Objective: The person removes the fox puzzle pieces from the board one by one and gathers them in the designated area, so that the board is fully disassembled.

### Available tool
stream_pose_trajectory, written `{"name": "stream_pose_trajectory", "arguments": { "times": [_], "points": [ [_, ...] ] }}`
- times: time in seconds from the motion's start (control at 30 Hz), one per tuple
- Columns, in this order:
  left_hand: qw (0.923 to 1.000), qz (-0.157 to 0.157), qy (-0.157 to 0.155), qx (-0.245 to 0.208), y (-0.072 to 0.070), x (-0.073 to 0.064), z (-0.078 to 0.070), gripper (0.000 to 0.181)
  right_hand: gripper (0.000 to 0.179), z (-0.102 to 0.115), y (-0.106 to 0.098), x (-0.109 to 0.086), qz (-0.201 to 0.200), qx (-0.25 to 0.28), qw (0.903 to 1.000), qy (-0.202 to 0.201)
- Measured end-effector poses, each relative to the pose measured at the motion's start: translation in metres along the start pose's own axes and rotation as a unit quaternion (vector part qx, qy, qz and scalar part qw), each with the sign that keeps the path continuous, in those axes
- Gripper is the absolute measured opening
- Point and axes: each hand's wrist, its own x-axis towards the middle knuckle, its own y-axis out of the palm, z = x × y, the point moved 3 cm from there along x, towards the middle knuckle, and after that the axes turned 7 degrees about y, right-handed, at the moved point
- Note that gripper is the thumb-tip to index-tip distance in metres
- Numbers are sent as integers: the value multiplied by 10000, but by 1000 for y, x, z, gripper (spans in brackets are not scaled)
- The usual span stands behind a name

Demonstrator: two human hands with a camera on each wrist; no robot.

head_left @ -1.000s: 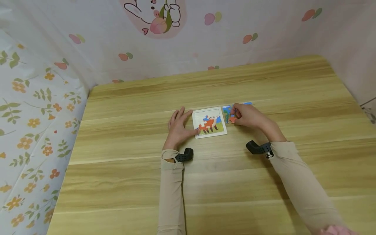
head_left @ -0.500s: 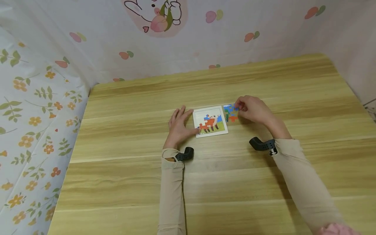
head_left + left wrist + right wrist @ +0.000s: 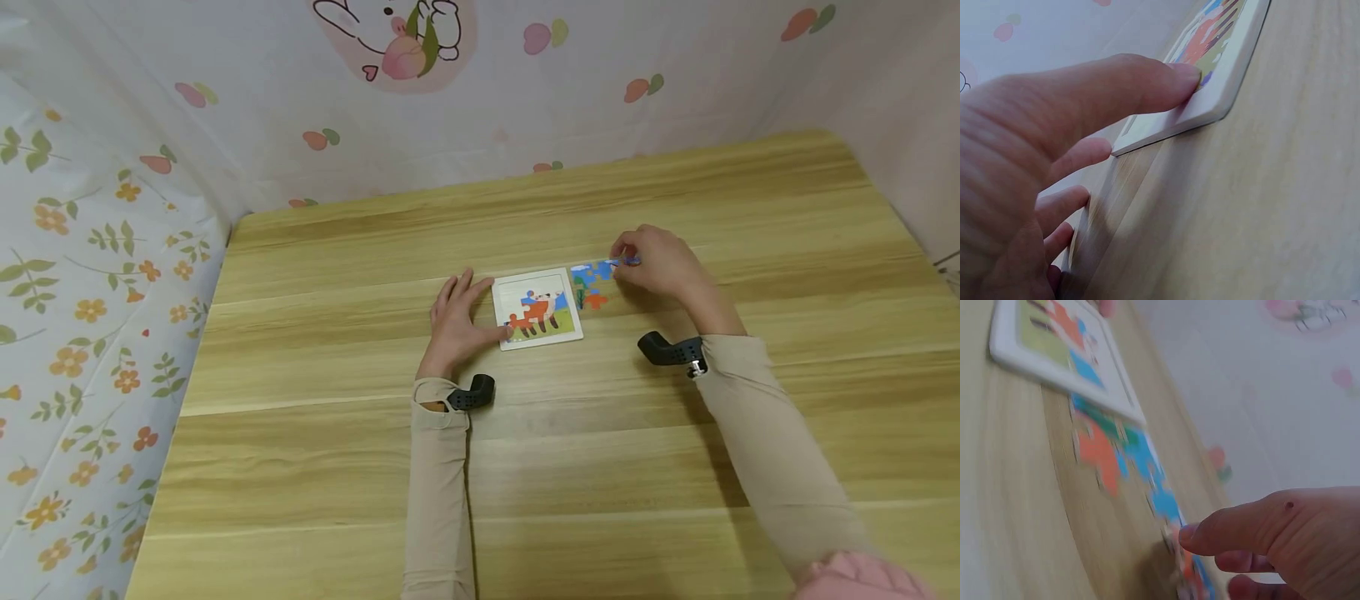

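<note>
In the head view, a white-framed jigsaw board (image 3: 537,344) lies flat on the table, partly filled with an orange animal picture. My left hand (image 3: 456,329) is at its left side. The left thumb presses on the board's near left corner in the left wrist view, and the index fingertip touches the other left corner. Loose puzzle pieces (image 3: 596,271), blue, green and orange, lie just right of the board. At their right end my right hand (image 3: 654,260) pinches a puzzle piece (image 3: 1186,562), orange and blue in the right wrist view. Its fingers hide part of it.
The wood-grain table (image 3: 337,467) carries the board and pieces near its middle. A patterned white curtain (image 3: 495,100) hangs along its far edge, and a flowered one (image 3: 97,333) along the left. A black camera mount (image 3: 472,394) sits on each wrist.
My right hand has moved right and farther back, off the orange piece beside the board, uncovering more loose pieces. The left hand and the board stay in place.
</note>
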Motion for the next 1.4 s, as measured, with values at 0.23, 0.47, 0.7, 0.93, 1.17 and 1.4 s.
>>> {"name": "stream_pose_trajectory", "arguments": {
  "times": [0.23, 0.47, 0.7, 0.93, 1.17, 1.4],
  "points": [
    [10000, -20, 75, -61, -1, 0, 0, 79, 20, -29, -11, -15, -437, 279, 9981, 337],
    [9999, 9, 106, -57, -1, 0, 1, 77, 22, -24, -5, -13, -385, 405, 9984, -34],
    [9999, -3, 102, -49, -1, 0, 2, 78, 20, -10, 2, -4, -382, 104, 9982, -449],
    [10000, 25, 75, -52, 0, 1, 2, 79, 17, -10, 7, -7, -356, 294, 9987, -237],
    [10000, -4, 47, -82, 0, 1, 3, 78, 22, -9, 2, -8, -560, 228, 9981, -107],
    [9999, -22, 77, -126, 0, 1, 3, 78, 18, -13, 4, -11, -569, 190, 9982, 18]
  ]
}}
